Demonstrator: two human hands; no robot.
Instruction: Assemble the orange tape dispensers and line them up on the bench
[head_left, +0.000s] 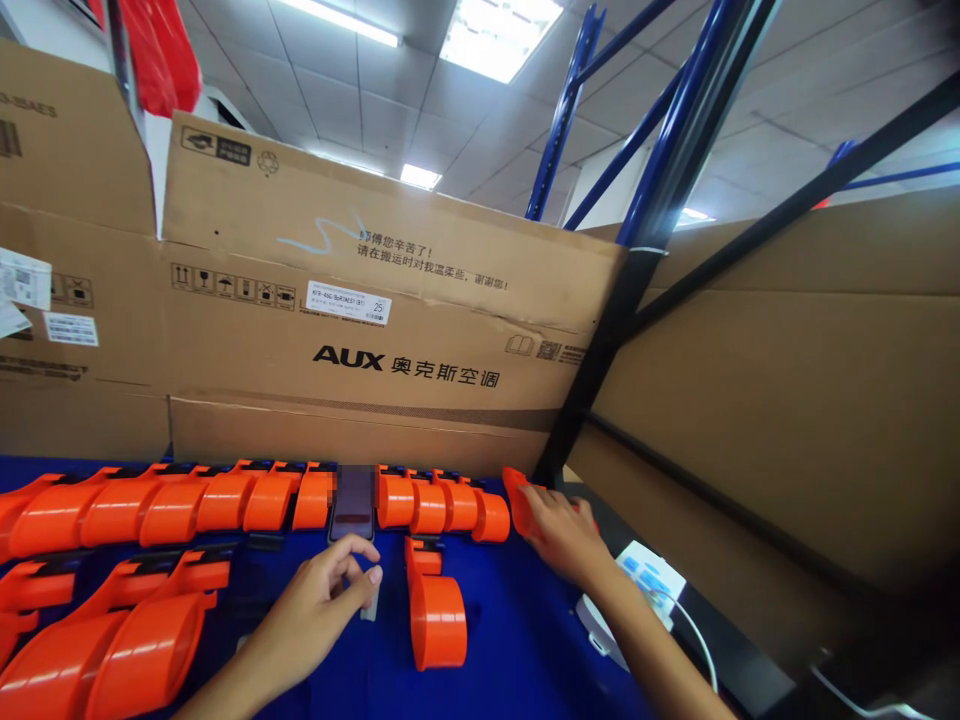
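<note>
My right hand (562, 530) is closed on an orange plastic part (514, 490) at the right end of the back row; my fingers cover much of it. My left hand (322, 605) hovers over the blue cloth with its fingers loosely curled and thumb and forefinger apart. Just below its thumb shows a small grey strip (370, 609). Right beyond its fingertips stands a phone (353, 510) with a dark screen, between orange parts. Between my hands lies a single orange part (439, 622) with a round cup-like body and a narrow arm.
More orange parts with black strips line the back (169, 512) and front left (150, 650). A white device (600, 630) with a cable and a printed card (651, 572) sit under my right forearm. Behind stand a cardboard wall (450, 320) and a dark rack post (592, 370).
</note>
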